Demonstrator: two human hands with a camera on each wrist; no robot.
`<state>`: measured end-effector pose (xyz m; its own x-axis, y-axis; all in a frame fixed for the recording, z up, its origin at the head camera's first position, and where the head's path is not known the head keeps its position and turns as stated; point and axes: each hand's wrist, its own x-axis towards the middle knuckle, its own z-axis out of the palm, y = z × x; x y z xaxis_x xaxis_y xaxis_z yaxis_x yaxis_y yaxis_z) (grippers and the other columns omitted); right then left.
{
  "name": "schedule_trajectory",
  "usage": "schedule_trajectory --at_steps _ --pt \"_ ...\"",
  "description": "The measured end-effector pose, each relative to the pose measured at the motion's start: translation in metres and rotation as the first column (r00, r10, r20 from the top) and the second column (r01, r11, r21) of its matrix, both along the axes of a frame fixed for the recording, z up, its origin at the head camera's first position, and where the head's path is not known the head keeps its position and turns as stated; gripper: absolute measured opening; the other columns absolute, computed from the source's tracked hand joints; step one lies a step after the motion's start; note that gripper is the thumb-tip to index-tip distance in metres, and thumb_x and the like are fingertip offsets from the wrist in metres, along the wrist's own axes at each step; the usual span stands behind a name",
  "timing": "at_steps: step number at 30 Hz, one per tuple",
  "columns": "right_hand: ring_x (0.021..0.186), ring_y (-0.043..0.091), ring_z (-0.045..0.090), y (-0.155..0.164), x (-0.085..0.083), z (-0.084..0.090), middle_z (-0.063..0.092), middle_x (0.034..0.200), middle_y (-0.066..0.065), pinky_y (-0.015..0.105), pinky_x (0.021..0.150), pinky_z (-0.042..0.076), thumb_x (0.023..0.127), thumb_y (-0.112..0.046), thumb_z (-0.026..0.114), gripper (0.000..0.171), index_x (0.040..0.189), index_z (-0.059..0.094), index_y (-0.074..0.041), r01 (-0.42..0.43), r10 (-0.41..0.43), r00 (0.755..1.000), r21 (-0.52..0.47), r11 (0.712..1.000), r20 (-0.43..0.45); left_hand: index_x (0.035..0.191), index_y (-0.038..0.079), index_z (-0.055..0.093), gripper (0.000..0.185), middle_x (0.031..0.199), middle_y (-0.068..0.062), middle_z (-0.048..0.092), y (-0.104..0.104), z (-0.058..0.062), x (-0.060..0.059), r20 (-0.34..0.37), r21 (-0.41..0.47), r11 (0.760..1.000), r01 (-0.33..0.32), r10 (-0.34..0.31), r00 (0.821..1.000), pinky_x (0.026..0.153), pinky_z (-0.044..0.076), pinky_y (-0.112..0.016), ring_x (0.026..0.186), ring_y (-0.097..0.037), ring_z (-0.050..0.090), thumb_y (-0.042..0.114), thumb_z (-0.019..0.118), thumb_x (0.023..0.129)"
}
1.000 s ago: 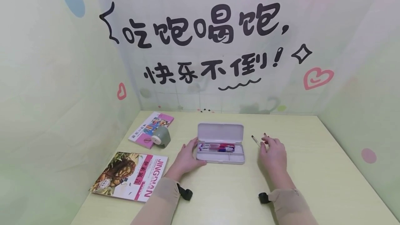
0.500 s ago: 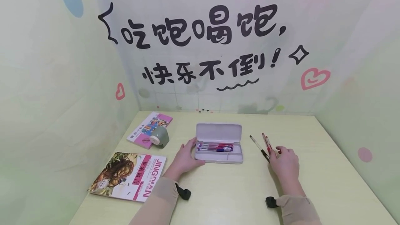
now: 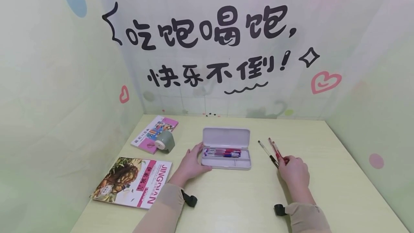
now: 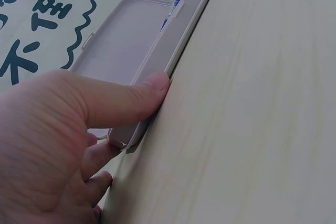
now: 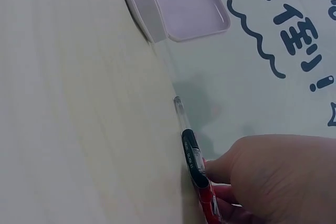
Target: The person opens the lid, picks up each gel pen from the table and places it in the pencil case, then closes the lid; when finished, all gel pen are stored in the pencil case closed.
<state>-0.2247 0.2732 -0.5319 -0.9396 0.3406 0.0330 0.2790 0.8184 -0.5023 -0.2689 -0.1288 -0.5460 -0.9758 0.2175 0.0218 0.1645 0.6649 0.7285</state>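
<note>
On the table (image 3: 233,197) before you, the pencil case (image 3: 220,162), pens (image 3: 223,152) inside, lies between your left hand (image 3: 191,163) and right hand (image 3: 295,170); two books (image 3: 133,182) lie left.

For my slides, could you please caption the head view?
Left hand holds an open pen case; right hand grips red pens beside a black pen.

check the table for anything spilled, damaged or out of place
I see nothing spilled or damaged. At most slightly untidy: the black pen and red pens are outside the open pencil case, while other pens lie inside it.
</note>
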Motion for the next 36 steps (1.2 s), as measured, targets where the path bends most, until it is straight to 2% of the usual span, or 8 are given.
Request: schedule_trajectory --at_steps 11,22,28,32,36 --pt "0.088 0.04 0.068 0.0 0.0 0.001 0.069 0.111 0.03 0.037 0.057 0.047 0.108 -0.034 0.059 0.045 0.124 0.072 0.005 0.022 -0.022 1.0 -0.043 0.999 0.007 0.174 0.018 0.032 0.118 0.176 -0.008 0.045 0.0 -0.001 -0.001 0.001 0.004 1.0 0.003 -0.003 1.0 0.144 0.007 -0.06 0.167 -0.039 0.037 0.034 0.099 0.079" --pt "0.081 0.034 0.067 0.0 0.001 0.0 0.074 0.103 0.022 0.034 0.055 0.044 0.108 -0.031 0.059 0.036 0.121 0.067 0.002 0.064 -0.066 0.998 -0.121 0.991 -0.008 0.174 0.017 0.031 0.117 0.176 -0.009 0.044 -0.001 -0.001 -0.001 0.001 0.004 1.0 0.007 -0.007 1.0 0.144 0.008 -0.059 0.167 -0.04 0.036 0.035 0.098 0.08" --pt "0.084 0.034 0.067 -0.001 -0.003 -0.003 0.072 0.101 0.019 0.034 0.057 0.043 0.108 -0.029 0.061 0.032 0.118 0.07 0.0 0.073 -0.081 0.994 -0.112 0.991 -0.071 0.174 0.016 0.031 0.117 0.176 -0.01 0.045 -0.001 0.0 -0.001 0.001 0.002 1.0 0.011 -0.011 1.0 0.144 0.008 -0.06 0.166 -0.04 0.036 0.034 0.098 0.08" --pt "0.086 0.035 0.067 -0.006 -0.006 -0.002 0.072 0.102 0.02 0.037 0.061 0.046 0.108 -0.028 0.063 0.03 0.115 0.071 0.001 0.044 -0.06 0.987 -0.106 0.993 -0.15 0.174 0.016 0.031 0.117 0.176 -0.009 0.045 -0.001 0.0 -0.001 0.003 0.001 1.0 0.011 -0.011 1.0 0.144 0.008 -0.059 0.166 -0.039 0.037 0.034 0.098 0.08" --pt "0.094 0.037 0.066 -0.015 -0.008 0.003 0.072 0.11 0.022 0.039 0.07 0.049 0.108 -0.026 0.064 0.028 0.117 0.071 0.0 0.008 -0.035 0.975 -0.123 0.992 -0.22 0.174 0.016 0.031 0.118 0.176 -0.009 0.045 0.0 -0.001 -0.002 0.005 0.002 1.0 0.007 -0.007 1.0 0.145 0.008 -0.058 0.167 -0.039 0.037 0.036 0.098 0.08"
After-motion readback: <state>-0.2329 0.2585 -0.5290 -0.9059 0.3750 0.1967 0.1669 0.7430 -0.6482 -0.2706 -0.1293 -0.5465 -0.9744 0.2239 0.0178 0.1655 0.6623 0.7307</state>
